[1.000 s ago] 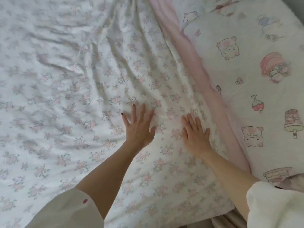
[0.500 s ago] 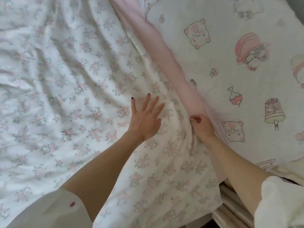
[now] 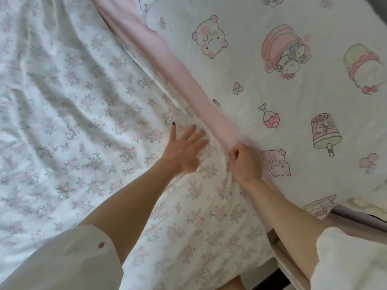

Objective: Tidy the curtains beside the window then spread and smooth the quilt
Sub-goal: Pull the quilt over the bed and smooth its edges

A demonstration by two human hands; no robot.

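Bedding is filling the whole view: a floral quilt (image 3: 88, 114) is lying wrinkled over a cartoon-print sheet (image 3: 272, 97). Left hand (image 3: 184, 151) is pressing flat, fingers spread; right hand (image 3: 244, 162) is pinching the quilt's pink edge (image 3: 188, 80). Soft, light, limp fabric, probably best held along that edge.

Two bare forearms in pale, pushed-up sleeves

The left sleeve (image 3: 62, 258) is smooth off-white with a small red mark; the right sleeve (image 3: 351, 260) looks fluffier, perhaps fleece. Fingernails on the left hand (image 3: 183, 151) are dark-painted.
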